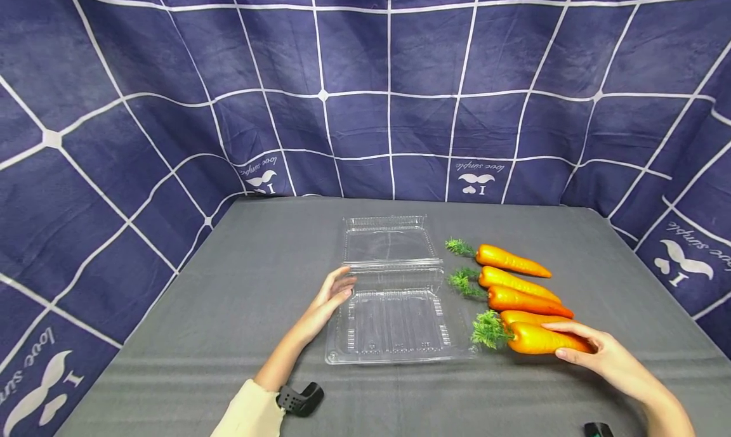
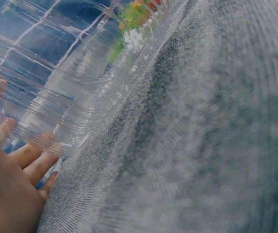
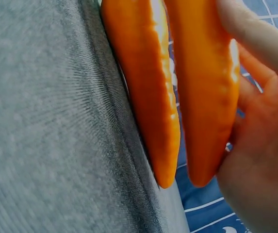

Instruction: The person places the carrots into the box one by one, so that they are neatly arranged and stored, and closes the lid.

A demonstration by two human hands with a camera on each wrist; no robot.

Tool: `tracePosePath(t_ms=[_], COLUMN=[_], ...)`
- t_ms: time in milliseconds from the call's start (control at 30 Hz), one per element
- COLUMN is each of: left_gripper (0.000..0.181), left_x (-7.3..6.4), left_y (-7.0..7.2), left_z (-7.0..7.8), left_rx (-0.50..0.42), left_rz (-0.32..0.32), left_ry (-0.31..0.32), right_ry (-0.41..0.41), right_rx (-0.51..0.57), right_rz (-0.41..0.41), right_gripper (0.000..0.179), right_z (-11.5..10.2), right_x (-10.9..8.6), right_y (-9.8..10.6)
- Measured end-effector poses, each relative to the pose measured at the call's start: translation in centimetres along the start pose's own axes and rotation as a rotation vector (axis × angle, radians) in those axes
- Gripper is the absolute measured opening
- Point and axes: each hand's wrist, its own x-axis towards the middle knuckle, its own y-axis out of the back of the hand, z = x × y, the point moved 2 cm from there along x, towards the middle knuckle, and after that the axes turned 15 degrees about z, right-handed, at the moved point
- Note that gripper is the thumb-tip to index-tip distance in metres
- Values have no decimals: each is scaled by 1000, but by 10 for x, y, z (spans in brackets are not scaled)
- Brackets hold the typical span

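My right hand grips the nearest carrot near its tapered end, thumb on the near side and fingers across the far side. This carrot has a leafy green top and overlaps another orange carrot behind it. The right wrist view shows the held carrot with a gap between it and a second carrot by the grey cloth. On the other side, my left hand rests with loosely extended fingers against the left side of a clear plastic clamshell box, whose lid lies folded back.
Beyond the held carrot, three more carrots lie in a slanting row right of the box: a reddish one, a yellow-orange one and the farthest. Grey cloth covers the table. A blue checked curtain surrounds its back and sides.
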Motion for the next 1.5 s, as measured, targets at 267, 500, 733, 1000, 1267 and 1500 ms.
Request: tracePosePath(t_ms=[267,500,733,1000,1267,1500], left_gripper=[52,52,52,52,52,52], left_x=[0,0,1,-1,-3,-1], left_y=[-1,-1,-3,0,2,1], left_z=[0,1,2,1,0,-2], left_rx=[-16,-14,-16,-18,-5,-12], left_rz=[21,0,8,15,13,-2], left_ry=[-12,5,-3,-3,-9,4], right_ry=[-30,-87,-99,-66,-85,-3], right_rx=[8,-26,-57,-8,-28,-15], right_rz=[67,153,221,279,328,335], right_gripper=[38,38,39,41,41,40], right_z=[1,3,1,-8,-22,-38], right_x=[1,3,5,10,17,21], right_y=[2,10,11,2,-6,-16])
